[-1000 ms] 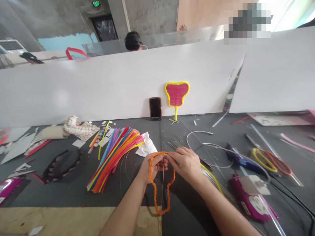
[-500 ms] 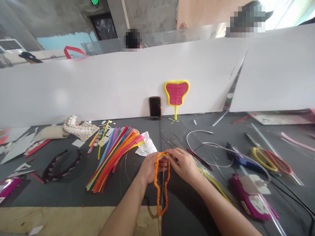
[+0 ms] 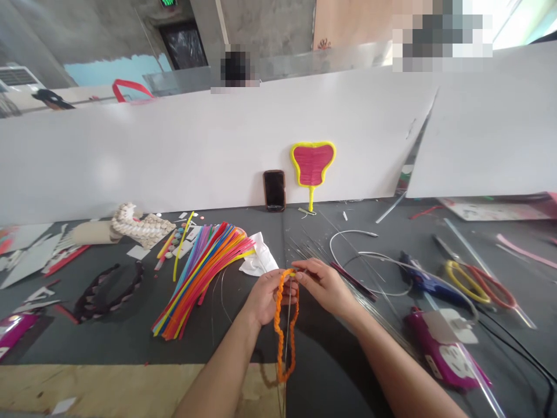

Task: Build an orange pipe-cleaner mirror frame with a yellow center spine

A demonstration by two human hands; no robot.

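Observation:
My left hand (image 3: 266, 297) has its fingers closed on the top of a narrow loop of twisted orange pipe cleaner (image 3: 279, 325), which hangs down towards the table's front edge. Thin metal wire (image 3: 288, 325) runs down through the middle of the loop and past its lower end. A short yellow wrap (image 3: 292, 274) shows at the loop's top, between both hands. My right hand (image 3: 324, 285) pinches at that spot, thumb and fingers together. Its fingertips partly cover what they grip.
Left of my hands lies a bundle of coloured pipe cleaners (image 3: 202, 278) by a white wrapper (image 3: 259, 258). Loose wires, a blue glue gun (image 3: 430, 284), scissors (image 3: 467, 281) and a purple power strip (image 3: 448, 354) lie right. A phone (image 3: 274, 191) and yellow-edged fan (image 3: 312, 165) lean behind.
My right hand has shifted slightly at the loop's top. A yellow strip seen beside my right forearm no longer shows there. The orange loop hangs nearly as before.

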